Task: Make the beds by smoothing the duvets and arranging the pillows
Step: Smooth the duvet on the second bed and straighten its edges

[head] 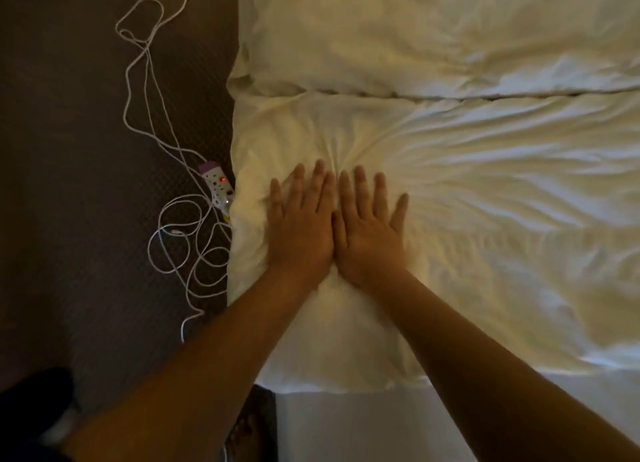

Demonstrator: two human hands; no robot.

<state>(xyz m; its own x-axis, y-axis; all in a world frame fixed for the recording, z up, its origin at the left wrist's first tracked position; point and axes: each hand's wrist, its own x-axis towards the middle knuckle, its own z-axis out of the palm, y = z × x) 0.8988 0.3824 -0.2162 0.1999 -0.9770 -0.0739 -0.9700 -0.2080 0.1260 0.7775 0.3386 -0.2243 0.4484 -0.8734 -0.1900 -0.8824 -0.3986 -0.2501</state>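
While you lean over the bed (pixel 346 423) from its near edge, the largest things under you are two white pillows lying side by side. The near pillow (pixel 485 219) runs along the bed's near edge, with its left end at the bed's left edge; its cover is heavily creased, the folds fanning out to the right from a dent near that left end. The far pillow (pixel 415 35) lies just beyond it, touching it along a dark seam (that seam runs straight across the view), and is a little smoother. A strip of plain white sheet shows at the near edge below the near pillow.

Your left hand (pixel 299 226) lies flat on the near pillow close to its left end, fingers straight and slightly spread, palm down and pressing into the stuffing. Your right hand (pixel 369 231) lies flat just beside it, touching it along the inner edge, fingers straight and spread a little wider, also pressing down. Neither hand grips the cloth.

Off the bed's left edge lies dark patterned carpet (pixel 69 184). On it a long white cord (pixel 145 91) trails in loose loops. A small white power strip (pixel 216 186) with a red light lies just beside the bed's left edge.
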